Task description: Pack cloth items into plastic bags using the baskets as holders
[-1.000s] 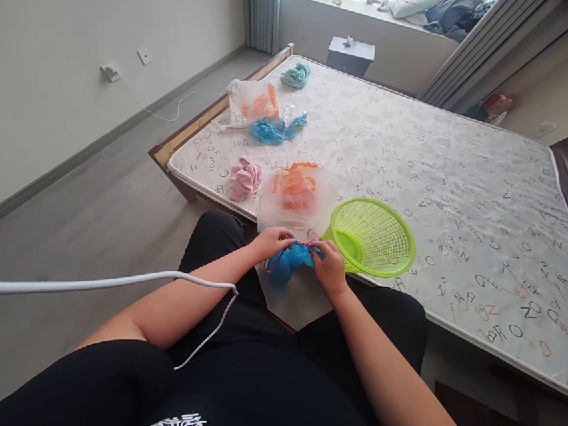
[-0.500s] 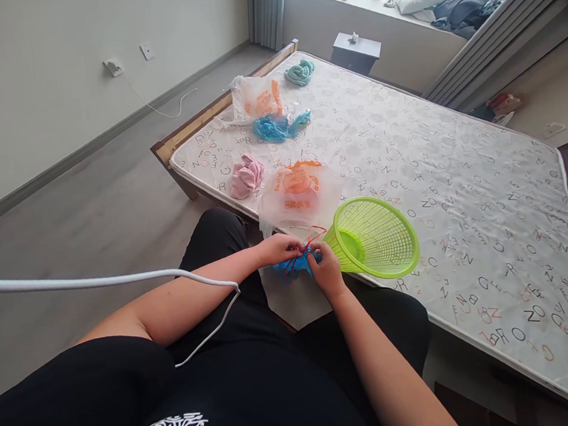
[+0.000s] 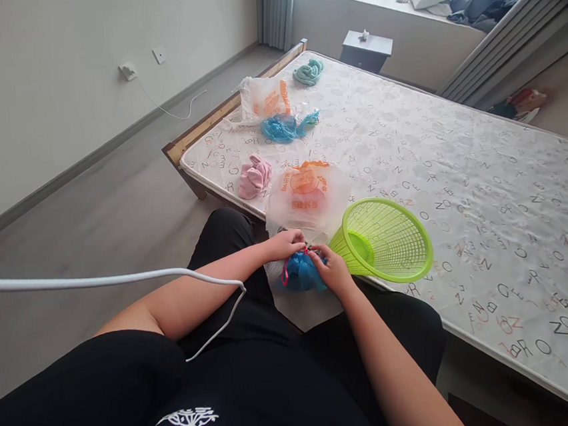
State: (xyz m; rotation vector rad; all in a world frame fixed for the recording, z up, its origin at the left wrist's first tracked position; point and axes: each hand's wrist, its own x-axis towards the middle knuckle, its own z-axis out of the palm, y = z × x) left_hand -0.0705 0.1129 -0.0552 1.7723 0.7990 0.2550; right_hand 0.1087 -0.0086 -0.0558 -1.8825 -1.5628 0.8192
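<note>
My left hand (image 3: 288, 243) and my right hand (image 3: 331, 267) are close together over my lap, fingers closed at the gathered top of a blue plastic bag (image 3: 302, 273). A red drawstring (image 3: 284, 273) hangs down the bag's left side and crosses between my fingertips. The bag hangs below my hands between my knees. Right beside my right hand, a green mesh basket (image 3: 392, 239) lies tilted with its mouth toward me. Just beyond my hands is a clear plastic bag with orange print (image 3: 307, 194).
On the mattress (image 3: 439, 158) lie a pink cloth (image 3: 254, 175), a blue plastic bundle (image 3: 283, 128), another printed bag (image 3: 265, 97) and a teal cloth (image 3: 308, 72). A white cable (image 3: 94, 279) crosses over my left arm. A small nightstand (image 3: 366, 45) stands beyond the bed.
The view has shifted slightly. The blue bag now hangs fuller and lower beneath my hands, and the red string, earlier looped above my fingers, drops at the bag's left side.
</note>
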